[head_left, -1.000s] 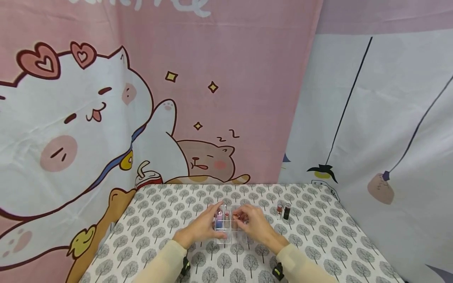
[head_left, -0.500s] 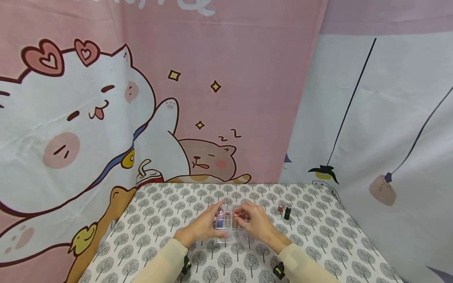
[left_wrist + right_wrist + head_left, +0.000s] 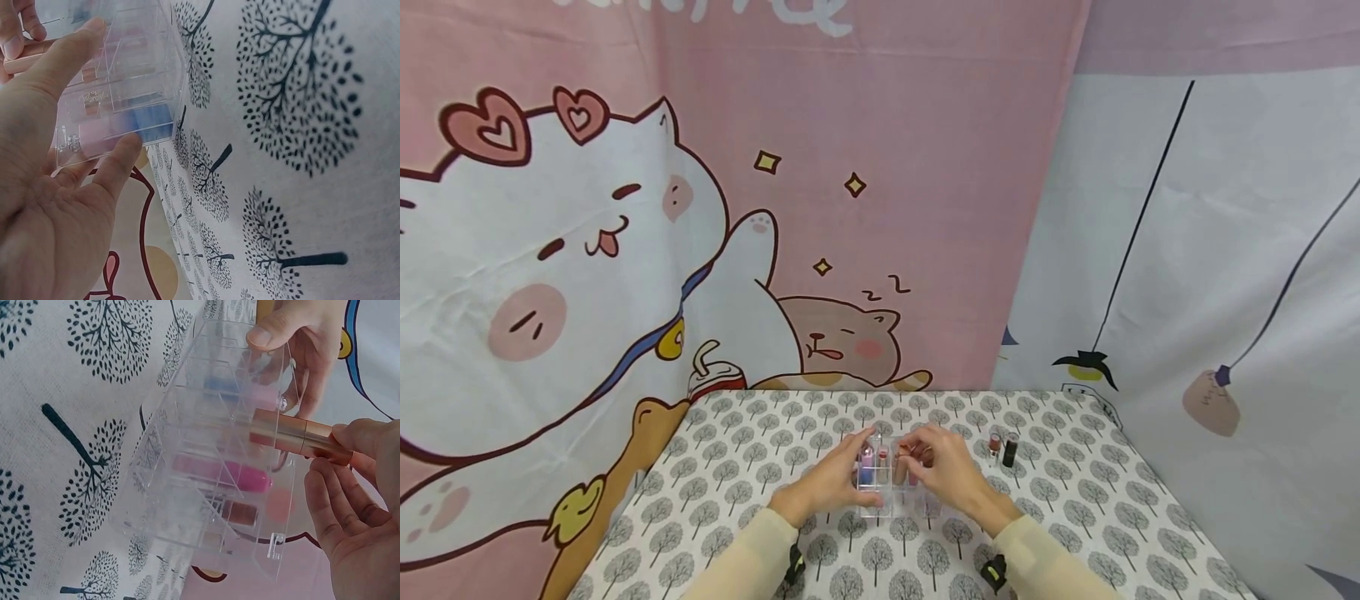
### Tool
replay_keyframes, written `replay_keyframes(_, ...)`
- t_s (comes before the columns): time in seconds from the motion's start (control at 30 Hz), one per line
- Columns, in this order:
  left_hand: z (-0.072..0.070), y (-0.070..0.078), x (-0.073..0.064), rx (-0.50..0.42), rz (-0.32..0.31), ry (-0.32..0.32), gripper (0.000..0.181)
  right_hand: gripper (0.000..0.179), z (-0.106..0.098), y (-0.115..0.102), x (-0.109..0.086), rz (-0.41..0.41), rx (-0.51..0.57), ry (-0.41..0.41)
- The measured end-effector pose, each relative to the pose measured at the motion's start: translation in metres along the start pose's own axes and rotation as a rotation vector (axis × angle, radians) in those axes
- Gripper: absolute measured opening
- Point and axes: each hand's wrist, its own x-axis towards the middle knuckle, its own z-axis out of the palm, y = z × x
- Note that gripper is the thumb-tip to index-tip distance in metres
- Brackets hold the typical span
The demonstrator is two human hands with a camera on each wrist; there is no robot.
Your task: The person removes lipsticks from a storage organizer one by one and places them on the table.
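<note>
A clear plastic divided organizer (image 3: 876, 505) stands on the patterned cloth, with several cosmetic tubes in its compartments. My left hand (image 3: 827, 483) grips its left side, thumb toward the front and fingers around the back. Between thumb and fingertips my right hand (image 3: 953, 477) pinches a rose-gold lipstick tube (image 3: 303, 437). The lower end of that tube overlaps the organizer's compartments in the right wrist view. Beside it sit a bright pink tube (image 3: 250, 478) and a brown-windowed tube (image 3: 240, 513). At the left end is a pink-and-blue tube (image 3: 106, 132).
Two more lipsticks stand on the cloth to the right of the organizer: one with a brownish-red top (image 3: 994, 447) and a black one (image 3: 1010, 450). A cartoon-printed curtain (image 3: 880, 208) hangs behind the table (image 3: 760, 417).
My right hand's fingertips have shifted slightly up and right over the organizer, and more of its middle compartments shows beneath them. The left hand keeps its grip.
</note>
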Motion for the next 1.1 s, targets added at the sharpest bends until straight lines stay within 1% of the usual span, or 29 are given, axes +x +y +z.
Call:
replay_keyframes(0.1,0.0,0.0,0.0,-0.006,0.0,-0.001,0.131,0.025,-0.002,0.0,0.0,0.004,-0.004,0.008)
replay_keyframes(0.27,0.001,-0.002,-0.001,-0.005,-0.018,-0.004,0.129,0.026,-0.006,0.003,0.0,-0.008,-0.02,0.012)
replay_keyframes(0.4,0.001,-0.002,-0.001,-0.024,-0.021,-0.011,0.128,0.026,-0.012,0.004,-0.001,-0.05,-0.039,0.028)
replay_keyframes(0.5,0.0,0.0,-0.002,-0.04,-0.02,-0.021,0.127,0.025,-0.017,0.007,-0.002,-0.092,-0.055,0.058)
replay_keyframes(0.6,-0.002,0.003,-0.001,-0.055,-0.022,-0.025,0.126,0.025,-0.023,0.008,-0.001,-0.09,-0.063,0.078)
replay_keyframes(0.73,-0.003,0.004,0.0,-0.048,-0.027,-0.016,0.127,0.026,-0.031,0.009,0.001,-0.069,-0.054,0.082)
replay_keyframes(0.93,-0.001,0.0,0.0,-0.039,-0.029,-0.026,0.128,0.025,-0.039,0.011,-0.004,-0.078,-0.064,0.085)
replay_keyframes(1.1,0.001,-0.003,0.001,-0.049,-0.026,-0.03,0.128,0.028,-0.046,0.013,-0.005,-0.082,-0.103,0.122)
